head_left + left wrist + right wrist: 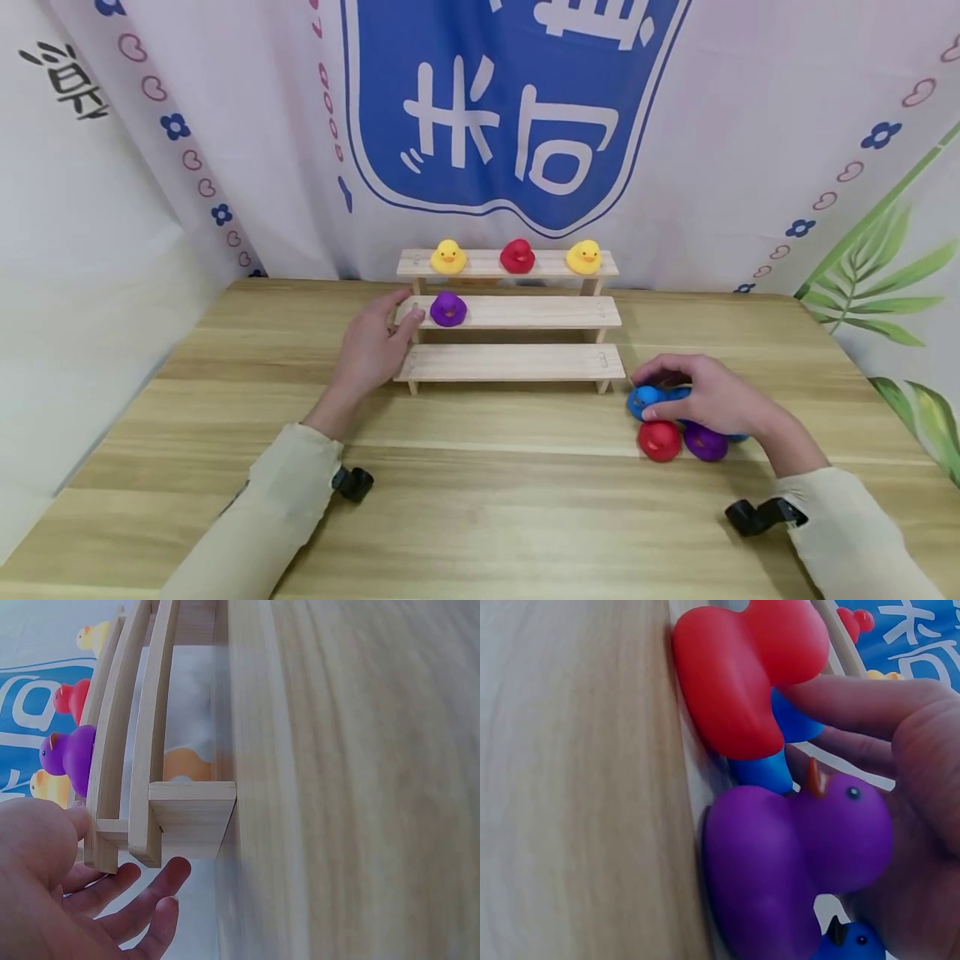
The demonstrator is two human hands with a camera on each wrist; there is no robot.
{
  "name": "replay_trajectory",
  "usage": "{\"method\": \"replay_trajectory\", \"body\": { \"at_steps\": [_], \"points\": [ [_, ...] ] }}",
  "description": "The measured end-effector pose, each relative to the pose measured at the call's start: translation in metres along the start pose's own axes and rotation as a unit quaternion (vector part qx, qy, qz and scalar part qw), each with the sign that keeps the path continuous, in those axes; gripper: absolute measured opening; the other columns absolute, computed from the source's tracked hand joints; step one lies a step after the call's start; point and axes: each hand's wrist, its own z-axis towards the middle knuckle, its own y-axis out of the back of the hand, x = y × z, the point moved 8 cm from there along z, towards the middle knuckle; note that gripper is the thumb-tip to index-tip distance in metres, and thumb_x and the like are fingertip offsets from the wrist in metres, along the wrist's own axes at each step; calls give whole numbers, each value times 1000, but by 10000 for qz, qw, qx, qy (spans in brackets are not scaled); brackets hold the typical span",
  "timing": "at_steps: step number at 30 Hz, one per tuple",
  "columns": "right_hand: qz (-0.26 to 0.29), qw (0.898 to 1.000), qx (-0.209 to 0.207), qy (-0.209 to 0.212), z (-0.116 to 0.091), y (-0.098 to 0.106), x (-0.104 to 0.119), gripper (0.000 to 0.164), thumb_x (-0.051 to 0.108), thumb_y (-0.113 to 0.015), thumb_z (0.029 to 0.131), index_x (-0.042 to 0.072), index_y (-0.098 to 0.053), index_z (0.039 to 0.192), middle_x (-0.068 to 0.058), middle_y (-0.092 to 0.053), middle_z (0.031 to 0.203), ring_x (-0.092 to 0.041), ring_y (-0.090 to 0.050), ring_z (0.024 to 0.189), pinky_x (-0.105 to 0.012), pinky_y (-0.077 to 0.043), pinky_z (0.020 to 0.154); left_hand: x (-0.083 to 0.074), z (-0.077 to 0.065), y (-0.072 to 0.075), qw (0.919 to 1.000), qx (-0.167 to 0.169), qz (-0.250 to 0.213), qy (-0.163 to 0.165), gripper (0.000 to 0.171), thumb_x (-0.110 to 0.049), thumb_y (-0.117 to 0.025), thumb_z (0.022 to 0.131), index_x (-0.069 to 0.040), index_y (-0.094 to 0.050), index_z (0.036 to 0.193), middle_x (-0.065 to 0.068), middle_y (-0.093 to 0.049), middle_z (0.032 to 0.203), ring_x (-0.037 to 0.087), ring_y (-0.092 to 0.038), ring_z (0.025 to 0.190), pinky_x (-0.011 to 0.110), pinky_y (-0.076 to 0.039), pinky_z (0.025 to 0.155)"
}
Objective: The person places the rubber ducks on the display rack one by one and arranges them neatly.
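Note:
A three-step wooden shelf (517,362) stands on the table. Its top step holds a yellow rubber duck (447,257), a red duck (517,257) and another yellow duck (584,257). At the left of the middle step sits a purple duck (447,309). My left hand (377,343) grips that step's left end, its thumb beside the purple duck. To the right of the shelf, my right hand (708,396) pinches a blue duck (643,401) between thumb and fingers. A red duck (727,682) and a purple duck (761,870) sit just in front of it.
More blue shows behind and beneath my right hand, including a blue duck (853,942) partly hidden in the right wrist view. A curtain (292,167) with a blue printed panel hangs close behind the shelf. Wooden tabletop (480,500) spreads in front.

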Motion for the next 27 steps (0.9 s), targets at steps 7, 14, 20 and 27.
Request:
{"method": "replay_trajectory", "body": {
  "at_steps": [7,14,20,27],
  "points": [
    [-183,9998,-47,-27,-1,-2,-2,34,36,-86,91,20,-75,119,-1,-76,120,-24,-67,113,-49,-56,98,2,1,-4,10000,2,-25,95,59,-41,-51,112,-10,-43,162,21,-45,165,43,-46,150,62,-37,124],
    [-96,9999,-141,-20,0,1,1,29,34,-83,94,19,-74,117,-1,-75,117,-22,-68,110,-49,-58,98,4,1,-3,9998,-3,-51,197,59,-42,-51,112,-13,-42,163,19,-44,166,43,-49,147,62,-38,123],
    [99,9997,-212,36,-3,7,5,27,28,-79,98,16,-72,122,-8,-75,121,-27,-70,112,-55,-60,98,3,2,-2,9998,-9,-75,166,60,-43,-52,112,-13,-42,163,19,-45,166,41,-57,137,62,-43,119],
    [192,9986,-462,182,-2,13,10,33,26,-77,100,12,-69,129,-9,-74,124,-29,-69,117,-39,-61,98,4,2,-3,9998,-1,-85,155,60,-42,-52,112,-12,-42,162,19,-45,166,41,-55,140,62,-41,121]
  ]
}}
